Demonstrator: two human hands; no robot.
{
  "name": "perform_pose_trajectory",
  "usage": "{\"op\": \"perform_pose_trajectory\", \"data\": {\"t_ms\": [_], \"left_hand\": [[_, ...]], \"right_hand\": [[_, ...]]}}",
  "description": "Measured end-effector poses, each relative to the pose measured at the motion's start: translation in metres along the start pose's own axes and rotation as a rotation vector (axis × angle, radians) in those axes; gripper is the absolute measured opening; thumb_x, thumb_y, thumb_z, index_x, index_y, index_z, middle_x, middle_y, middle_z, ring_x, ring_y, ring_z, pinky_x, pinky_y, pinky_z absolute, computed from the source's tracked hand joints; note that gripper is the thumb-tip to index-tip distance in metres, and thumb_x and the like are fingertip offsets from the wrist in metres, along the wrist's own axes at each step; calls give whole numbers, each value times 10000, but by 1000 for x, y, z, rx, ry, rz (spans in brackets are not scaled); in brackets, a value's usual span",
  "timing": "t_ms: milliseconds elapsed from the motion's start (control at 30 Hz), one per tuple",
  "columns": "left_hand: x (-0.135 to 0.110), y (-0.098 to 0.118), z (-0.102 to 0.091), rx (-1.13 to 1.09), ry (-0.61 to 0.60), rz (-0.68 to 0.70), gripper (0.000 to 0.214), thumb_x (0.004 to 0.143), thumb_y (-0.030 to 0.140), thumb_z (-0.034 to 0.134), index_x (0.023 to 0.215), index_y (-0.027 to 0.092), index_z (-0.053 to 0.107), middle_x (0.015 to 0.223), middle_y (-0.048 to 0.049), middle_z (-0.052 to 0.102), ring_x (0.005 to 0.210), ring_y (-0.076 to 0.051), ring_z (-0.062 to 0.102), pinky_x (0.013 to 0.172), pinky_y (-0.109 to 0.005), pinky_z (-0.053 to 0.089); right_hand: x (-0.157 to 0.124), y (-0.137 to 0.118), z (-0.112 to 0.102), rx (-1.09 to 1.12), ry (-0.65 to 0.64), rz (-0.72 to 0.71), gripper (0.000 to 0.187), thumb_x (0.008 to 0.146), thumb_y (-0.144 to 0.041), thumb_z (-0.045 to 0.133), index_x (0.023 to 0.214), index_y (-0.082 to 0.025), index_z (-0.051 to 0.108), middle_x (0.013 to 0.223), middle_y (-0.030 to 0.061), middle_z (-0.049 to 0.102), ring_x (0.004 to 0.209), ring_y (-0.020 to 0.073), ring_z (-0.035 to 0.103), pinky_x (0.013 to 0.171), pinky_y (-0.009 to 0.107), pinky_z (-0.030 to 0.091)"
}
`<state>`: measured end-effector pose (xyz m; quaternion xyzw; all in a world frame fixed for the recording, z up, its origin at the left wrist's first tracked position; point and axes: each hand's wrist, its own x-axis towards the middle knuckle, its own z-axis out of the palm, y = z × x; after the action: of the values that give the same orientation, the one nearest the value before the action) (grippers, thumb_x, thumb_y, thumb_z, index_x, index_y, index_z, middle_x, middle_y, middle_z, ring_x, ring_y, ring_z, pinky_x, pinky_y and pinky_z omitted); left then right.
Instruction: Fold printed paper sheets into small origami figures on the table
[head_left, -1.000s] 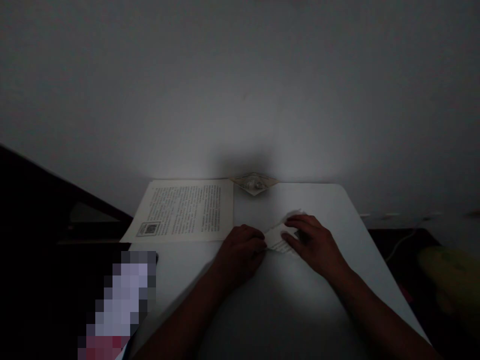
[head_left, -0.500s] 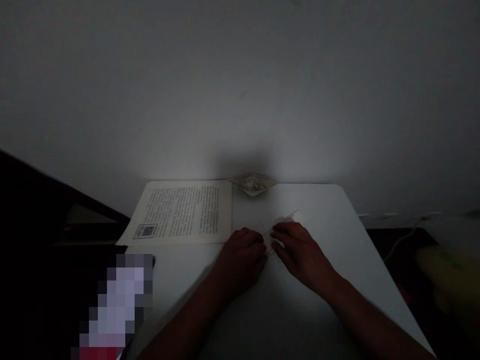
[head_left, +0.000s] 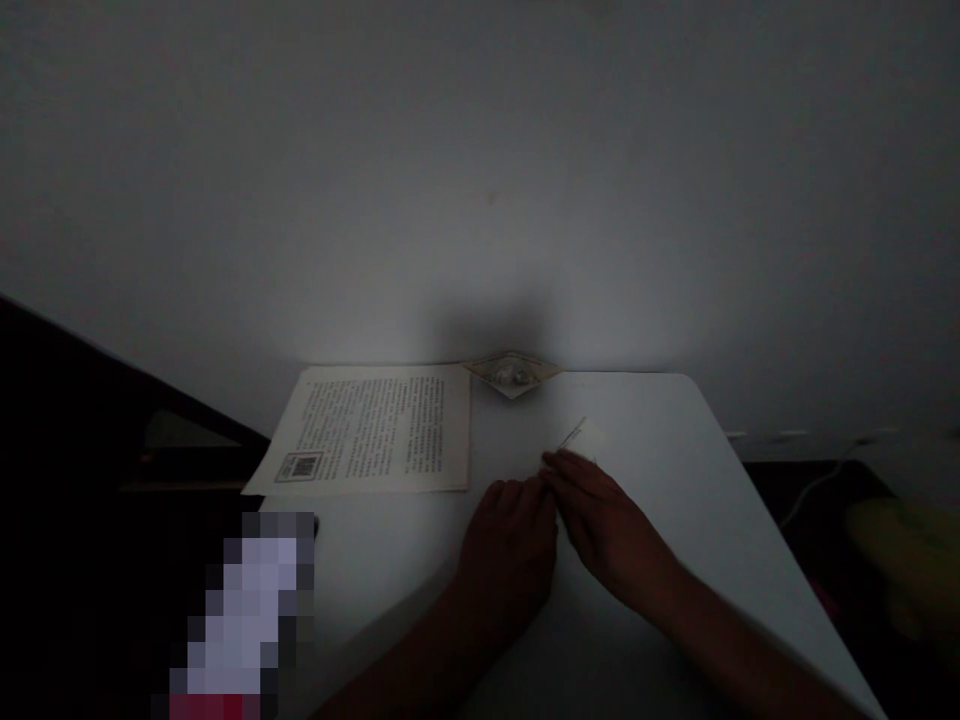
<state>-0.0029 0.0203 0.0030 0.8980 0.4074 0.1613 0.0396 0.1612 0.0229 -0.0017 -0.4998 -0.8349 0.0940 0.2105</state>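
Note:
The room is dim. Both of my hands rest together on a white table [head_left: 675, 480]. A small folded piece of white paper [head_left: 581, 440] lies just beyond my fingertips, partly hidden under them. My right hand [head_left: 600, 515] presses its fingers flat along the paper's near edge. My left hand [head_left: 510, 545] sits beside it, fingers curled down against the same spot, touching the right hand. How much of the paper lies under the hands I cannot see.
A printed sheet [head_left: 375, 430] with a square code mark lies at the table's back left. A small folded paper shape [head_left: 512, 372] stands at the back edge against the wall. A blurred-out patch [head_left: 240, 620] sits front left. Dark floor flanks the table.
The paper has been folded narrower and now shows less. Both hands drew closer together, and the right hand slid left and toward me along the fold.

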Motion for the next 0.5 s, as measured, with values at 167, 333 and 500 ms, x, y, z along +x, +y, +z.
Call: {"op": "perform_pose_trajectory", "data": {"t_ms": [167, 333, 500], "left_hand": [[-4, 3, 0, 53, -1, 4, 347, 864, 126, 451, 1201, 95, 528, 1342, -130, 499, 1046, -247, 525, 928, -424, 417], [-5, 0, 2, 77, -2, 12, 368, 873, 136, 443, 1232, 107, 519, 1370, -125, 489, 1033, -247, 545, 916, -431, 417], [-7, -5, 0, 48, 6, 25, 320, 878, 181, 481, 1185, 171, 568, 1375, -112, 492, 1048, -255, 551, 899, -442, 431]], "right_hand": [[-1, 2, 3, -196, -34, 81, 443, 928, -211, 383, 1352, -108, 463, 1448, 136, 407, 1352, 254, 337, 1094, 454, 336], [9, 12, 1, -318, -18, 158, 500, 943, -336, 369, 1374, -90, 429, 1470, 167, 356, 1365, 281, 309, 1087, 465, 324], [17, 29, -3, -364, -52, 169, 572, 951, -419, 325, 1410, -79, 363, 1496, 164, 302, 1383, 274, 270, 1097, 451, 297]]}}
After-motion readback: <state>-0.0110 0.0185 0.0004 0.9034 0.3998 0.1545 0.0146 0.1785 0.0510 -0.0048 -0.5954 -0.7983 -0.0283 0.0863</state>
